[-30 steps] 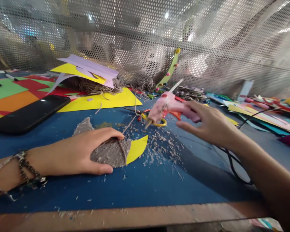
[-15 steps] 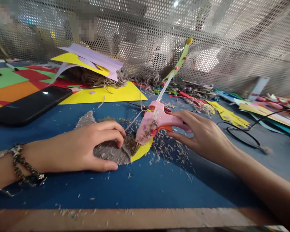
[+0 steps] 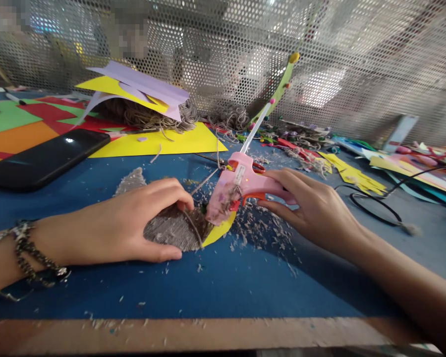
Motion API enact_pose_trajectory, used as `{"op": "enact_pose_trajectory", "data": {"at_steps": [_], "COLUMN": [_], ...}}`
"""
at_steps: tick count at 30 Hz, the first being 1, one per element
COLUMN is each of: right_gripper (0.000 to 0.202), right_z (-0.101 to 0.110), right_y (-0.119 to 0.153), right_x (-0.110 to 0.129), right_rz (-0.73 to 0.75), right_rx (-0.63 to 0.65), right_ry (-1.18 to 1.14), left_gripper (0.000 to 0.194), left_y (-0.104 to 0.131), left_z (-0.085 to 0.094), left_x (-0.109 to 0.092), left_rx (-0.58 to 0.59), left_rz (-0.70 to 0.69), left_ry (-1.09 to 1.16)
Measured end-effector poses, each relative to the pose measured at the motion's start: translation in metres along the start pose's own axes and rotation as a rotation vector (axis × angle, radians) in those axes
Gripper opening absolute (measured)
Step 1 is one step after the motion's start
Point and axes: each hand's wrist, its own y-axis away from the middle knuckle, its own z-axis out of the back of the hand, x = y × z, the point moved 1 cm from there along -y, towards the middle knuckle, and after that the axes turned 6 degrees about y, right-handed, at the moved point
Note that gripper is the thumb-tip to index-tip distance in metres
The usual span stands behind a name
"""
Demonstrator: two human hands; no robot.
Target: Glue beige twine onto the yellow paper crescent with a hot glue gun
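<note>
My right hand (image 3: 308, 208) is closed round the handle of a pink glue gun (image 3: 226, 196), with a clear glue stick (image 3: 255, 128) sticking up from its back. The gun points down at a cutout (image 3: 174, 230) covered in rows of grey yarn, over its bare yellow paper end (image 3: 220, 232). The nozzle tip is hard to make out there. My left hand (image 3: 134, 220) steadies this cutout against the table, thumb along the near edge and fingers curled over the top. A loose yarn strand (image 3: 206, 181) runs from under the left fingers towards the back.
On the blue table (image 3: 223, 287) lie yarn clippings (image 3: 265, 228). A black phone (image 3: 48, 161) and coloured paper (image 3: 18, 134) are at left. Behind stand a yarn heap (image 3: 134, 113) and a perforated metal screen (image 3: 223, 64). Red-handled scissors (image 3: 259, 167) lie behind the gun, a black cable (image 3: 375, 206) at right.
The glue gun's nose has shifted slightly left over the yarn-covered cutout. My left fingers have shifted slightly at the loose strand, and the hand still holds the cutout.
</note>
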Motion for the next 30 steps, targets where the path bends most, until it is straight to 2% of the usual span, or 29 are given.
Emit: {"op": "enact_pose_trajectory", "data": {"at_steps": [4, 12, 16, 26, 30], "right_gripper": [0.033, 0.033, 0.033, 0.032, 0.031], "right_z": [-0.0001, -0.0014, 0.0000, 0.0003, -0.0016], "right_y": [-0.0002, 0.0010, 0.0009, 0.0020, 0.0014], "right_x": [0.0010, -0.0001, 0.0011, 0.0004, -0.0026], "right_rz": [-0.009, 0.009, 0.004, 0.023, 0.018], "right_rx": [0.009, -0.004, -0.003, -0.020, -0.036], "right_ry": [-0.019, -0.004, 0.005, 0.048, 0.073], "left_gripper": [0.039, 0.041, 0.039, 0.039, 0.038], "left_y": [0.0007, 0.0002, 0.0006, -0.0008, 0.0002], "left_z": [-0.0018, -0.0041, -0.0044, -0.0055, -0.0057], "left_x": [-0.0005, 0.0033, 0.0019, 0.0055, 0.0029], "left_rx": [-0.042, -0.039, -0.067, -0.048, -0.067], "left_rz": [-0.012, -0.056, -0.024, -0.073, -0.034], "left_ry": [0.016, 0.015, 0.041, 0.032, 0.036]}}
